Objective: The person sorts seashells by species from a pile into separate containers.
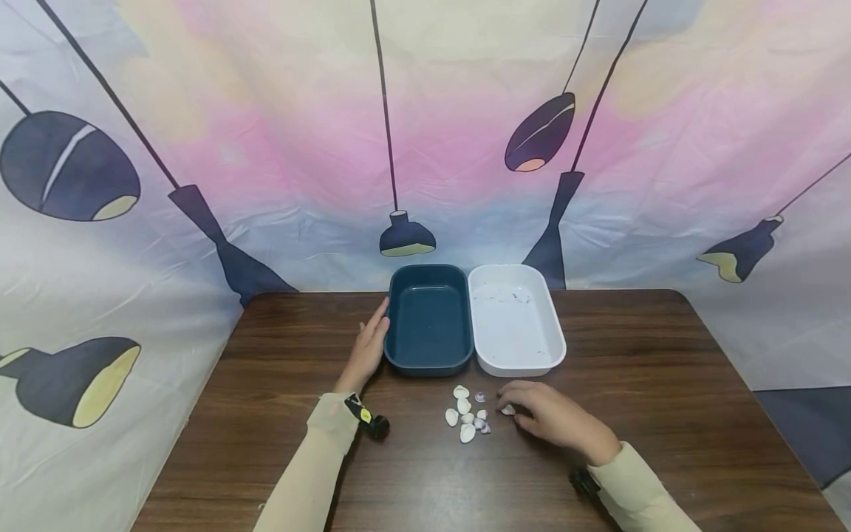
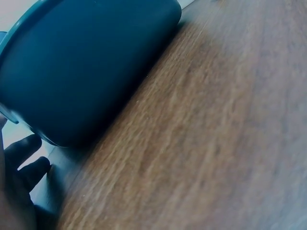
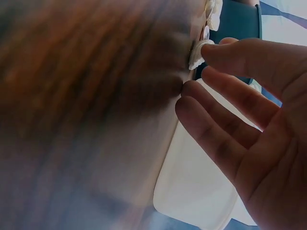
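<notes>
Worktop: a dark brown wooden worktop with rounded far corners, set against a printed cloth backdrop of hanging lamps.
Dark blue tray: a rectangular dark blue tray stands near the middle of the far edge, long side running toward the person.
White tray: a white tray of the same shape stands just to its right, the two touching along their long sides; a few small specks lie inside it.
Shells: a small cluster of pale shells lies loose on the worktop in front of the trays, nearer the person.
Left hand: the left hand rests with straight fingers against the left outer wall of the dark blue tray, fingers relaxed and gripping nothing.
Right hand: the right hand lies low on the worktop at the right edge of the cluster; its thumb and a fingertip touch one white shell, fingers otherwise spread apart, and no grip on it shows.
</notes>
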A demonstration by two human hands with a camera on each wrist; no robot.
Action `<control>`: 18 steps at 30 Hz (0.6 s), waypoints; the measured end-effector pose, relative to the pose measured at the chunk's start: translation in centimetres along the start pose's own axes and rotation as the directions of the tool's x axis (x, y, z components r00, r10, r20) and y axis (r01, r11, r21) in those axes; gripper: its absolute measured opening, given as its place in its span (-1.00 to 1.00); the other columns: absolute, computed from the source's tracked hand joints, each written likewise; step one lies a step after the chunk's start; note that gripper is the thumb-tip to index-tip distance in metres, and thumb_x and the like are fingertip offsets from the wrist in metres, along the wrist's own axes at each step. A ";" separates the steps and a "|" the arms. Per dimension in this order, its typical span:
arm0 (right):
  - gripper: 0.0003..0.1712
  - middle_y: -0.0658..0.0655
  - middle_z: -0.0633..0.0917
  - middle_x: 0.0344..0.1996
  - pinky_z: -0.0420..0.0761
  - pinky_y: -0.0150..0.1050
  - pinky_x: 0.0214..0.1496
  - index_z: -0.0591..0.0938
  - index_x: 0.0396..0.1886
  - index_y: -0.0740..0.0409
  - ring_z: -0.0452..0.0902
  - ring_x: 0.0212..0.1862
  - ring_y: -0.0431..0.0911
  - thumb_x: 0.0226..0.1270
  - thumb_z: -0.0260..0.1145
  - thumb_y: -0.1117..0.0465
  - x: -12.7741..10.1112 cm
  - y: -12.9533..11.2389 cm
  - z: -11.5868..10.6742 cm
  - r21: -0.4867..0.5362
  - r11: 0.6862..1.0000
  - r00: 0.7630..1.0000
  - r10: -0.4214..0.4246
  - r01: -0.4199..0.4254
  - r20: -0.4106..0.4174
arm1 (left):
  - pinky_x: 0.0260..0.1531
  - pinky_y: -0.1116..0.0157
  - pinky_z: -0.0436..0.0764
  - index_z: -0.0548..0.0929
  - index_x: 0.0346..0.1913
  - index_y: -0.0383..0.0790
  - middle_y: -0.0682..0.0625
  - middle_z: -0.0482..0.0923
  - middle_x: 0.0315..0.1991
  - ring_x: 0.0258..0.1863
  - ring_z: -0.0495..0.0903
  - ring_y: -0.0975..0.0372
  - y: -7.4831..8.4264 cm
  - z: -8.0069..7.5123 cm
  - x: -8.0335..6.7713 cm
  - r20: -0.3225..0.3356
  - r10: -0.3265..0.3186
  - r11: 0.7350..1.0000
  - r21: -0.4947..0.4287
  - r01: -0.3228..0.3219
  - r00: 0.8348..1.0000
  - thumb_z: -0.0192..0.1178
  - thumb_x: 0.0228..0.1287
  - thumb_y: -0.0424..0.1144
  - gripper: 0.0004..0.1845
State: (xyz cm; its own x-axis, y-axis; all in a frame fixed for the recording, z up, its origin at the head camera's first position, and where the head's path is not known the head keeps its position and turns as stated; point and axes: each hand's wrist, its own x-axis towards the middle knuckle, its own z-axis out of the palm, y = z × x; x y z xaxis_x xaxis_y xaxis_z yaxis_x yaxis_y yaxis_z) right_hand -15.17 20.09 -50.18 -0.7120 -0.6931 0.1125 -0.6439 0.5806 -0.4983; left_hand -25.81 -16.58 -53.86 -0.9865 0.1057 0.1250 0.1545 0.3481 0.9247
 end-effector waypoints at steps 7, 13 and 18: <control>-0.63 0.05 0.77 -0.03 0.71 -0.09 0.15 0.79 -0.07 0.14 0.70 0.06 -0.07 0.20 0.42 0.57 0.5 0.1 0.0 -0.007 1.000 1.000 0.008 -0.008 0.030 | 0.64 0.01 -0.40 0.18 0.70 0.04 -0.03 0.16 0.66 0.65 0.09 0.07 -0.1 0.0 0.1 -0.004 -0.002 1.000 0.018 0.002 1.000 -0.20 0.78 0.01 -0.43; -0.67 -0.02 0.76 -0.16 0.73 -0.16 0.03 0.78 -0.14 0.14 0.69 -0.05 -0.16 0.18 0.44 0.56 0.8 0.1 0.1 -0.016 1.000 0.999 0.012 -0.011 0.029 | 0.64 0.00 -0.39 0.18 0.70 0.02 -0.04 0.16 0.66 0.65 0.10 0.06 -0.3 0.1 0.1 -0.001 0.014 1.000 0.020 -0.014 1.000 -0.20 0.78 0.00 -0.43; -0.69 -0.02 0.75 -0.20 0.73 -0.19 -0.04 0.78 -0.14 0.15 0.68 -0.10 -0.17 0.18 0.46 0.55 1.0 0.2 0.1 -0.027 1.000 1.000 -0.014 0.014 0.010 | 0.64 -0.01 -0.40 0.16 0.71 0.04 -0.02 0.14 0.67 0.65 0.09 0.06 -0.2 0.0 0.1 0.006 0.014 1.000 0.014 -0.014 1.000 -0.21 0.78 0.03 -0.42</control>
State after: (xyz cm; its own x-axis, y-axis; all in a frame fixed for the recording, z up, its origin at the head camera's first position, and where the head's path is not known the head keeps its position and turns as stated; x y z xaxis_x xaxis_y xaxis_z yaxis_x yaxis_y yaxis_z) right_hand -15.98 19.49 -50.29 -0.6999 -0.7056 0.1106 -0.6615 0.5819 -0.4732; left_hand -25.90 -16.61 -54.03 -0.9840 0.1163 0.1353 0.1687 0.3600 0.9176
